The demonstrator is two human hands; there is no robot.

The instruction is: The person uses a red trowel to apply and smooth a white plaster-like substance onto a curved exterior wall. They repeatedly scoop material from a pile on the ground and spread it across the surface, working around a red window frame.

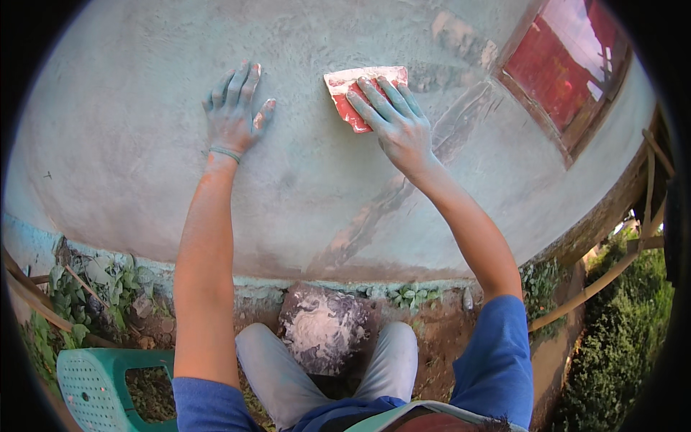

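Observation:
My left hand (235, 108) is open against the pale blue-green wall (288, 180), fingers spread and coated with bluish dust. A thin band circles its wrist. To the right, my right hand (396, 119) presses a flat red piece (353, 108) to the wall with its fingers laid over it. White paste or powder coats the piece's upper edge, and its lower edge looks ragged. Whether it is a stiff scraper or a sheet, I cannot tell. A rough, patched streak (374, 212) runs diagonally across the wall beside my right forearm.
Between my knees, a dark slab (291, 309) carries a spread of white material. A green plastic stool (86, 389) stands at lower left. A window with a wooden frame (536, 119) is at upper right. Plants (108, 284) and wooden poles (586, 291) line the sides.

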